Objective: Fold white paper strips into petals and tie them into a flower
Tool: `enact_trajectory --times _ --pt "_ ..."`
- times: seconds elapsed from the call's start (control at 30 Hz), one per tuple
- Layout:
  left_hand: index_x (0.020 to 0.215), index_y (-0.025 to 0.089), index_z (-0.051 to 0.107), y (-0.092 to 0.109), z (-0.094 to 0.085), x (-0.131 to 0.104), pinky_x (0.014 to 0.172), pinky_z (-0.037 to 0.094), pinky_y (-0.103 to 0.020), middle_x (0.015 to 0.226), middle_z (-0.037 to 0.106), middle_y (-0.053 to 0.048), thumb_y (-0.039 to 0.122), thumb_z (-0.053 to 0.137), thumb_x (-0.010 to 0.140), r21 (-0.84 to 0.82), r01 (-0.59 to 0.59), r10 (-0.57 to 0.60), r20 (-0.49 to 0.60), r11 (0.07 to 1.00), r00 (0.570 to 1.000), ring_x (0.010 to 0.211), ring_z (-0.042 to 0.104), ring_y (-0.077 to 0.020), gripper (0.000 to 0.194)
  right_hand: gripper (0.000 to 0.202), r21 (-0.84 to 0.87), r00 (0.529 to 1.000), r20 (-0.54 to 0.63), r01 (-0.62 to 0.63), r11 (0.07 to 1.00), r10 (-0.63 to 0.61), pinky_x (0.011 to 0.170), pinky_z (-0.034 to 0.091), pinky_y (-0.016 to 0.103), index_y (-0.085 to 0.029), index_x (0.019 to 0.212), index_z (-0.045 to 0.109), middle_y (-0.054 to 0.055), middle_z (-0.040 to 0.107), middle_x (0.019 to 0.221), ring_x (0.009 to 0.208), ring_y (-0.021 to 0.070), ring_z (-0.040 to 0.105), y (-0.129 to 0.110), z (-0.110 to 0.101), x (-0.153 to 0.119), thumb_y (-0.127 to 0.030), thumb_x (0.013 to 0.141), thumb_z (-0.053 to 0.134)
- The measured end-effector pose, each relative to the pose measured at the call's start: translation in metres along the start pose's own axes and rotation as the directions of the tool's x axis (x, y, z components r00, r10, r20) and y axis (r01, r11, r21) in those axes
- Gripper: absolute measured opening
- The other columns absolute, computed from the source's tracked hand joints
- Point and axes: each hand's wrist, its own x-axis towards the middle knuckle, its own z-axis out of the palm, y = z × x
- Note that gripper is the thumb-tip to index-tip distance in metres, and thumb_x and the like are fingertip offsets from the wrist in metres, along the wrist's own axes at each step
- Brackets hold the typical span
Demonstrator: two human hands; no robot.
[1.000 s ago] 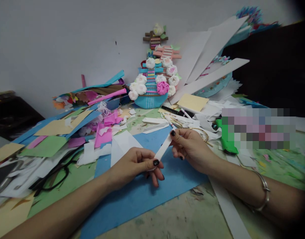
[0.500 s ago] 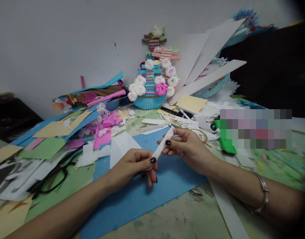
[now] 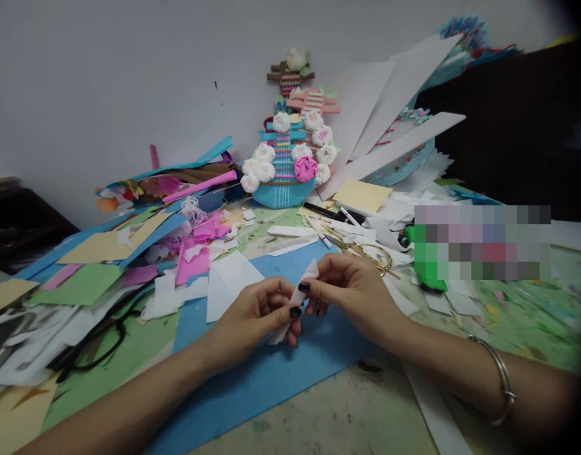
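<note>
Between both hands is a folded strip of white paper [image 3: 308,273], held slantwise over a blue sheet [image 3: 266,385]. My left hand [image 3: 266,313] pinches its lower part between thumb and fingers, and a short end sticks out below. Higher up, my right hand [image 3: 344,291] grips the same strip, thumb in front and fingers behind. The two thumbs are close together. Part of the strip is hidden by the fingers. A flat white paper [image 3: 231,284] lies on the blue sheet just beyond my left hand.
Behind stands a blue paper instrument model [image 3: 281,193] with paper flowers. Gold-handled scissors [image 3: 380,256], a black marker [image 3: 323,212] and paper scraps lie beyond my right hand. Black-framed glasses [image 3: 100,357] and coloured paper [image 3: 81,284] are at left. A green object [image 3: 427,259] sits at right, partly blurred out.
My right hand has come lower and nearer my left, its thumb now further down the strip. More of the strip's lower end shows beneath my left hand.
</note>
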Motion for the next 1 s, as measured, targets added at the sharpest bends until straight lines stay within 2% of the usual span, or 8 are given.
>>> enact_trajectory --times 0.13,0.27,0.37,0.53,0.7,0.9,1.0 --pt "0.081 0.015 0.052 -0.0007 -0.0006 -0.0008 0.044 0.033 -0.017 0.062 0.050 0.004 0.040 0.056 0.084 0.032 -0.030 0.030 0.012 0.999 0.999 0.044 0.045 -0.0042 0.026 0.023 -0.004 0.999 0.022 0.023 1.000 -0.023 0.043 0.049 0.019 -0.016 0.065 0.055 0.000 0.064 0.054 0.043 0.0074 0.057 0.0008 -0.0010 0.0003 -0.031 0.073 0.069" --pt "0.082 0.015 0.051 -0.0011 -0.0016 -0.0020 0.042 0.028 -0.016 0.057 0.045 0.006 0.039 0.052 0.087 0.037 -0.025 0.024 0.039 0.999 0.999 0.042 0.040 -0.0029 0.025 0.022 0.010 0.999 0.051 0.014 1.000 -0.014 0.044 0.049 0.019 -0.015 0.066 0.055 0.001 0.065 0.058 0.045 0.0080 0.058 0.0020 -0.0022 -0.0003 -0.032 0.076 0.066" --pt "0.079 0.015 0.050 -0.0012 -0.0011 -0.0025 0.041 0.030 -0.015 0.055 0.048 0.006 0.038 0.052 0.088 0.029 -0.011 0.010 0.039 1.000 0.999 0.040 0.043 -0.0031 0.025 0.024 0.013 0.998 0.059 0.004 1.000 -0.005 0.043 0.049 0.019 -0.015 0.066 0.056 0.000 0.064 0.057 0.045 0.0084 0.059 0.0021 -0.0021 -0.0010 -0.034 0.077 0.065" --pt "0.076 0.015 0.049 0.0011 0.0009 -0.0025 0.048 0.046 -0.021 0.063 0.062 0.000 0.037 0.058 0.084 -0.013 0.025 -0.025 0.023 1.000 0.999 0.048 0.062 -0.0115 0.025 0.023 0.034 0.998 0.055 -0.010 0.999 0.008 0.045 0.049 0.019 -0.015 0.067 0.057 -0.001 0.063 0.057 0.046 0.0084 0.059 0.0014 -0.0016 -0.0003 -0.034 0.076 0.066" --pt "0.078 0.013 0.051 0.0008 0.0001 -0.0015 0.049 0.049 -0.022 0.064 0.066 -0.003 0.036 0.063 0.080 -0.043 0.076 -0.076 0.018 0.996 0.997 0.054 0.067 -0.0163 0.026 0.021 0.004 0.998 0.058 -0.011 1.000 0.011 0.047 0.049 0.018 -0.016 0.069 0.058 -0.001 0.063 0.057 0.050 0.0087 0.060 0.0034 -0.0019 0.0003 -0.034 0.077 0.065" --pt "0.077 0.014 0.049 0.0002 0.0005 -0.0011 0.042 0.046 -0.020 0.058 0.064 -0.002 0.038 0.066 0.076 -0.049 0.128 -0.127 0.019 0.991 0.992 0.046 0.064 -0.0152 0.029 0.019 0.003 0.996 0.086 -0.002 1.000 0.001 0.051 0.050 0.019 -0.016 0.074 0.057 0.000 0.065 0.064 0.057 0.0098 0.063 0.0053 -0.0019 -0.0005 -0.032 0.081 0.062" --pt "0.080 0.015 0.050 0.0007 0.0015 -0.0023 0.035 0.035 -0.015 0.049 0.052 0.005 0.045 0.062 0.078 -0.018 0.088 -0.088 0.032 0.996 0.996 0.035 0.050 -0.0070 0.032 0.019 0.001 0.994 0.109 0.022 1.000 -0.022 0.049 0.048 0.019 -0.016 0.073 0.058 0.000 0.064 0.062 0.055 0.0095 0.062 0.0036 -0.0021 0.0005 -0.032 0.080 0.062"
